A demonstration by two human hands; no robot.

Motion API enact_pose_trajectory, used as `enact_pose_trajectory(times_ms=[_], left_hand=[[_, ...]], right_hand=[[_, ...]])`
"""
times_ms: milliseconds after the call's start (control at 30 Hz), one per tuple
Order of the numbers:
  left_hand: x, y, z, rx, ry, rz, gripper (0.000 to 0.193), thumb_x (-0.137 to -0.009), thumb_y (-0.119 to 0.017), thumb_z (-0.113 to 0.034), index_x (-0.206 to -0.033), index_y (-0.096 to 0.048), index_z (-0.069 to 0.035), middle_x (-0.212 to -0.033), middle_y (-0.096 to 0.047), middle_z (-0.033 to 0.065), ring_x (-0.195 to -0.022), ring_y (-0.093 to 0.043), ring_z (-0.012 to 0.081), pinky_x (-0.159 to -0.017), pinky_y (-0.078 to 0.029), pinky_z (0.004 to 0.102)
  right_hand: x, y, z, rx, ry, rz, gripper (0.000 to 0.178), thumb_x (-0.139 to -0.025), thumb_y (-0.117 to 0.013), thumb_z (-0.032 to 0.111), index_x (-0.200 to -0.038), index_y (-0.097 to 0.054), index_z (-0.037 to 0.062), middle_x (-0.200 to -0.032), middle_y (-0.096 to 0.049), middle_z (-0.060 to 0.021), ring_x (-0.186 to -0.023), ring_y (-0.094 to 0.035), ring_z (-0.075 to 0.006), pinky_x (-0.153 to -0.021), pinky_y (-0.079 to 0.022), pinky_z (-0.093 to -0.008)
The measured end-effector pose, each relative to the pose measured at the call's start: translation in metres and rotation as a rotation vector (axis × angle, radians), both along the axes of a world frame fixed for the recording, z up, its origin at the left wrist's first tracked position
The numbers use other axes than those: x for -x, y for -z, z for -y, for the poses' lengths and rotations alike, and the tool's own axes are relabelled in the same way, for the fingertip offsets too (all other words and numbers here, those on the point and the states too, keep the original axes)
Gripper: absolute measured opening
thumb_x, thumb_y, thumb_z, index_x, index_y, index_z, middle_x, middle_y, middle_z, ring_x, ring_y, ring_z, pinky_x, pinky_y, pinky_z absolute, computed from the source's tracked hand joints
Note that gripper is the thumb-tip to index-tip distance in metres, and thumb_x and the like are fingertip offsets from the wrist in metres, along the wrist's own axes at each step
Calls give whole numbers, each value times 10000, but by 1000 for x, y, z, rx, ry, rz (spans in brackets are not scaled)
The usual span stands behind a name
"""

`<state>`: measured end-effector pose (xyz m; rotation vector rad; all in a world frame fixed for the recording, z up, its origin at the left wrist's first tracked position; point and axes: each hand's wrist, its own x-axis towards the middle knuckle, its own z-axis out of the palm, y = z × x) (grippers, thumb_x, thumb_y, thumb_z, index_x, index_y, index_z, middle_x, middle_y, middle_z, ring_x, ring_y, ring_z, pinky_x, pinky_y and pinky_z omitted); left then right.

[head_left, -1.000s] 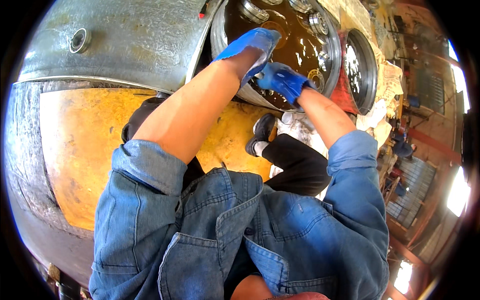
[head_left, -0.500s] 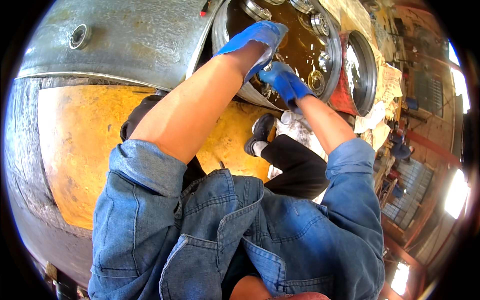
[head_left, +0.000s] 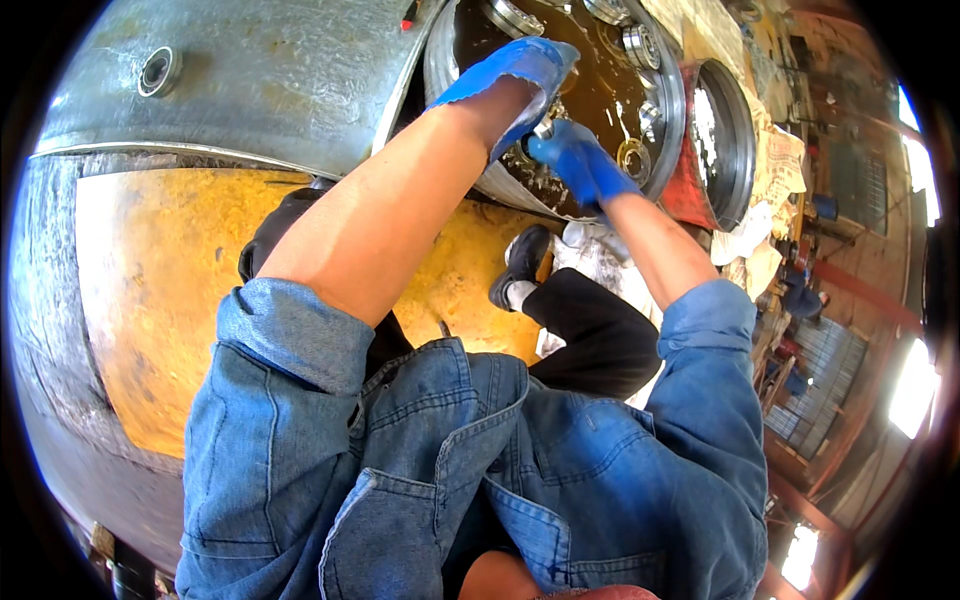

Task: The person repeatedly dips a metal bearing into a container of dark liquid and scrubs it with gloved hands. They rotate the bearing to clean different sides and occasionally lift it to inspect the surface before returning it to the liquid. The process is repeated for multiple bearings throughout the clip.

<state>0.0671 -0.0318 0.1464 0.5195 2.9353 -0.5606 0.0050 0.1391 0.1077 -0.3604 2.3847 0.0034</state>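
Note:
Both my hands wear blue gloves and work over a round metal drum (head_left: 665, 165) of brown, oily liquid (head_left: 590, 90). My left hand (head_left: 520, 75) curves over the drum's near left side, its fingers bent down and away; whatever they hold is hidden beneath the glove. Close beside it, lower and to the right, my right hand (head_left: 580, 165) is closed, and a small bright metal piece (head_left: 543, 128) shows at its fingertips. What that piece belongs to cannot be made out. Several ring-shaped metal bearings lie around the drum's inside edge, among them one bearing (head_left: 641, 47) at the far right.
On the grey metal surface (head_left: 270, 80) at far left lies a single bearing (head_left: 160, 72). A red drum (head_left: 690, 150) stands right of the oily one, next to crumpled cloths (head_left: 775, 170). Below is a yellow board (head_left: 160, 290); a dark shoe (head_left: 525, 255) rests there.
My right hand has shifted slightly right and down, and the small metal piece beside its fingertips shows more plainly. My left hand has barely moved.

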Motion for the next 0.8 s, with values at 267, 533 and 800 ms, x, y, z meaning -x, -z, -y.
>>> enact_pose_trajectory(times_ms=[267, 533, 800], left_hand=[[-6, 32, 8, -258, 153, -296, 423, -1007, -481, -216, -1419, -497, -121, -1411, -558, 80, -1303, -523, 234, -1110, -372, 352], [9, 56, 11, -494, 180, -346, 454, -971, -567, -116, -1419, -524, -56, -1298, -661, 175, -1200, -650, 279, -1030, -518, 349], [-3, 0, -4, -167, 40, 105, 537, -1025, -493, -324, -1546, -443, -204, -1584, -444, -21, -1492, -334, 169, -1256, -175, 332]], right_hand=[[-11, -2, 3, 77, -103, -16, 327, -845, -638, 264, -1111, -696, 83, -1046, -741, -182, -952, -729, -346, -858, -566, -462], [-8, 8, -6, 62, -240, -115, 224, -872, -598, 290, -967, -690, 109, -970, -724, -178, -912, -709, -352, -837, -547, -463], [5, 16, -28, -25, -353, -150, 420, -879, -620, 319, -1176, -697, 34, -1051, -730, -177, -949, -703, -298, -827, -543, -412]])
